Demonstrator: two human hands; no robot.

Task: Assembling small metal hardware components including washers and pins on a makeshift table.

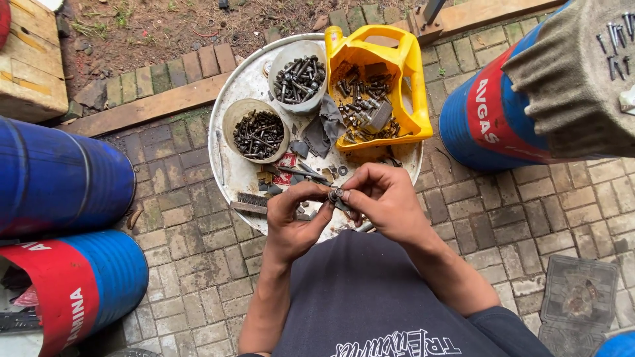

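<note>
Rusty bolt [336, 194] with what looks like a nut on it is pinched between both hands over the round metal tray [233, 106]. Left hand [296, 221] and right hand [383, 201] each clamp fingertips on it. Yellow cut-open jug [410, 79] and two bowls of bolts [259, 134] sit behind.
</note>
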